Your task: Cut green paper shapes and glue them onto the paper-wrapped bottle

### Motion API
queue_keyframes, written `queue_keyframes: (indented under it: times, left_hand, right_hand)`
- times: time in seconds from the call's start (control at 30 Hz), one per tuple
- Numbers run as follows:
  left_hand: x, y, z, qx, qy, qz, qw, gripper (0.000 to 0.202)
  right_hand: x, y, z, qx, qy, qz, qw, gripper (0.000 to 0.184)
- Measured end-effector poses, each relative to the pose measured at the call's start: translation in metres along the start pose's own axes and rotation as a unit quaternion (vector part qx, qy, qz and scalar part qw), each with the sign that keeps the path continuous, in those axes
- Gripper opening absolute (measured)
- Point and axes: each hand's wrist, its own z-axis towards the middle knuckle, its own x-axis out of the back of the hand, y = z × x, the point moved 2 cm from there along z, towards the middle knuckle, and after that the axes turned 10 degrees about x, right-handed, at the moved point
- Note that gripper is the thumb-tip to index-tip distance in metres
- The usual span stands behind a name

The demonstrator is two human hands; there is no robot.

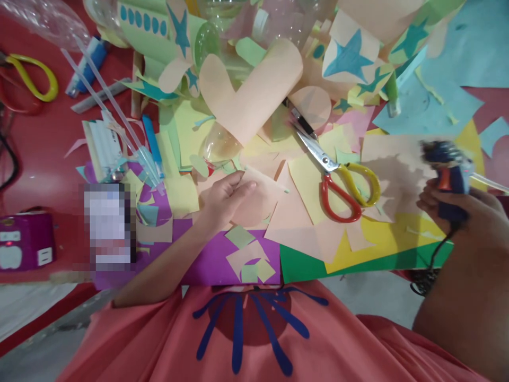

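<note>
My left hand (225, 199) pinches a small pale paper piece (263, 184) between thumb and fingers, above the scraps in the middle of the table. A bit of green shows at the paper's right tip. At the far right, my right hand (473, 212) is wrapped round a dark blue glue gun (455, 183) with an orange trigger. A clear stick juts from its back and a black cord hangs below; its front end is blurred. Between my hands lie scissors (326, 163) with one red and one yellow handle loop, blades pointing up and left.
A large peach paper heart (248, 98) stands at the back, among clear plastic bottles and paper with blue stars (352, 57). On the left are a blurred-out phone (109, 223), a purple box (26, 241), clear straws (115, 114) and more scissors (35, 77). Coloured paper scraps (250, 257) lie in front.
</note>
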Motion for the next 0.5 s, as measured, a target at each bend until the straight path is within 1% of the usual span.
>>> queue_keyframes:
  times: [0.03, 0.07, 0.1, 0.13, 0.17, 0.2, 0.23, 0.27, 0.3, 0.4, 0.5]
  left_hand:
    - [0.0, 0.001, -0.001, 0.001, -0.006, 0.007, 1.0, 0.034]
    - [0.001, 0.002, -0.001, 0.005, -0.014, 0.011, 1.0, 0.035]
    - [0.001, 0.004, -0.001, 0.01, -0.024, 0.013, 1.0, 0.035]
    - [0.001, 0.005, -0.001, 0.015, -0.036, 0.014, 0.999, 0.033]
    - [0.001, 0.005, -0.001, 0.019, -0.051, 0.015, 0.998, 0.03]
    - [0.001, 0.006, -0.001, 0.02, -0.066, 0.017, 0.997, 0.028]
    - [0.001, 0.007, -0.001, 0.018, -0.078, 0.022, 0.997, 0.026]
    - [0.001, 0.008, -0.001, 0.013, -0.088, 0.029, 0.996, 0.026]
    - [0.001, 0.009, -0.001, 0.007, -0.094, 0.035, 0.995, 0.028]
    - [0.002, 0.011, -0.001, -0.006, -0.097, 0.05, 0.994, 0.036]
    - [0.003, 0.011, -0.001, -0.012, -0.089, 0.061, 0.994, 0.033]
  right_hand:
    - [-0.004, -0.007, -0.002, -0.094, -0.016, 0.017, 0.995, 0.044]
    - [-0.009, -0.016, -0.006, -0.164, -0.018, 0.04, 0.985, 0.052]
    - [-0.015, -0.026, -0.011, -0.21, -0.039, 0.061, 0.975, 0.061]
    - [-0.023, -0.038, -0.018, -0.237, -0.076, 0.079, 0.965, 0.069]
    - [-0.031, -0.049, -0.025, -0.238, -0.099, 0.097, 0.961, 0.071]
    - [-0.04, -0.06, -0.032, -0.238, -0.119, 0.119, 0.956, 0.063]
    - [-0.049, -0.067, -0.039, -0.257, -0.15, 0.134, 0.945, 0.051]
    - [-0.059, -0.074, -0.045, -0.261, -0.171, 0.148, 0.938, 0.037]
    - [-0.069, -0.079, -0.049, -0.241, -0.177, 0.166, 0.94, 0.029]
    - [-0.097, -0.088, -0.06, -0.236, -0.234, 0.185, 0.925, 0.027]
    - [-0.122, -0.092, -0.072, -0.253, -0.284, 0.174, 0.908, 0.034]
